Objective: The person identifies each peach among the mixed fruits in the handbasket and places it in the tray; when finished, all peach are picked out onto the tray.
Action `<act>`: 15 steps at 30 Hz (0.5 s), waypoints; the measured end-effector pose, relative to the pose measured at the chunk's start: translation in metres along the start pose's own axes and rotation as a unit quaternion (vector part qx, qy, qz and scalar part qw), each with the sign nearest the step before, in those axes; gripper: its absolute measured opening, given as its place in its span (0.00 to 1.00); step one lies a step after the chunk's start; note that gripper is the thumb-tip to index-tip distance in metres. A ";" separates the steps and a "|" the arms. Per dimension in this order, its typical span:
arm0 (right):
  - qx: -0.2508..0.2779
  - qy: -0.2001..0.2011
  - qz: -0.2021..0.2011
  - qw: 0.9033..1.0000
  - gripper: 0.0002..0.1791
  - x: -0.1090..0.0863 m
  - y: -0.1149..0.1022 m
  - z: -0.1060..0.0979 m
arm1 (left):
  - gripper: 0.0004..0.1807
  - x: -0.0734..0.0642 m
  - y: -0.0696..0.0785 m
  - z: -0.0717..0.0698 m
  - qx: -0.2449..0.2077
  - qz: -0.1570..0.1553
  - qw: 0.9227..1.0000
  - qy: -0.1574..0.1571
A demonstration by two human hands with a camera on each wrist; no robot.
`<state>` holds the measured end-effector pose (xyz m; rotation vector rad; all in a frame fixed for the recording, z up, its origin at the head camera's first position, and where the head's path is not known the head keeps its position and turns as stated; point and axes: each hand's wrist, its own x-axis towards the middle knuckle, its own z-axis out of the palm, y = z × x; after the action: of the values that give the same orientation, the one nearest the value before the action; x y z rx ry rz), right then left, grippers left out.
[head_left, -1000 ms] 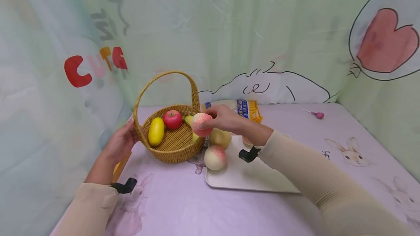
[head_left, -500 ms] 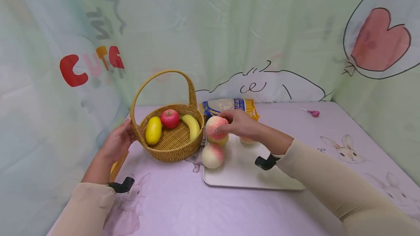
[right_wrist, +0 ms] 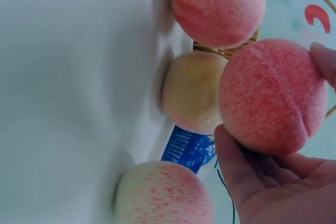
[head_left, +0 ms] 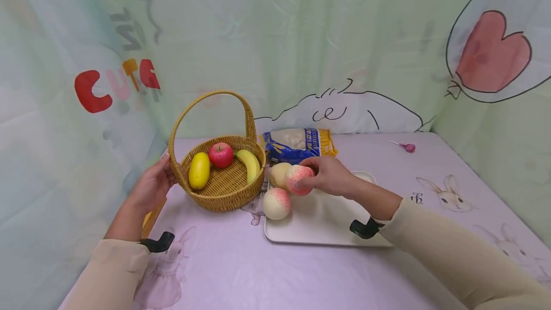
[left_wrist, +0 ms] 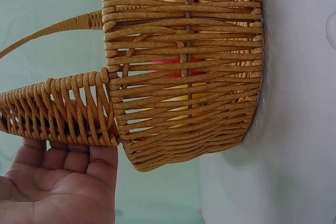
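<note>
My right hand [head_left: 333, 176] holds a pink-flushed peach [right_wrist: 273, 95] between thumb and fingers, above the left part of a white tray [head_left: 327, 233]. Below and beside it are a yellowish round fruit [right_wrist: 193, 93] and a pale peach with a pink blush [head_left: 277, 203]. Another speckled peach [right_wrist: 165, 195] shows in the right wrist view; the hand hides it from the head view. On the left, my left hand [head_left: 150, 185] grips the handle base of a wicker basket [left_wrist: 184, 98], fingertips hidden behind the weave. Inside lie a yellow oval fruit [head_left: 199, 171], a red apple [head_left: 221, 155] and a banana [head_left: 248, 164].
A blue and yellow plastic packet [head_left: 297, 145] lies behind the tray, close to the back curtain. Toward the far right of the table is a pink lollipop [head_left: 409, 148]. An orange-brown edge [head_left: 152, 216] shows beside the left forearm.
My right hand has carried the peach rightward and down, from the basket's right rim to over the tray, uncovering the banana. The left hand stays on the basket; the head view shifts slightly.
</note>
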<state>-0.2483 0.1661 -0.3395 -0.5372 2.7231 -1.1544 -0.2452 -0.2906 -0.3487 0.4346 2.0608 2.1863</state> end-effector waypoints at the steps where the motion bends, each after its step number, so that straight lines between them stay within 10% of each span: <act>1: -0.009 0.000 -0.001 1.000 0.26 -0.001 0.001 0.001 | 0.19 0.000 0.000 0.000 0.001 0.001 1.000 0.001; 15: -0.086 0.000 -0.035 0.996 0.24 -0.015 0.018 0.015 | 0.18 -0.001 0.000 0.001 -0.009 0.005 1.000 -0.001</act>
<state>-0.2352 0.1728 -0.3631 -0.6586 2.8419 -0.9386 -0.2443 -0.2901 -0.3486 0.4463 2.0421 2.2071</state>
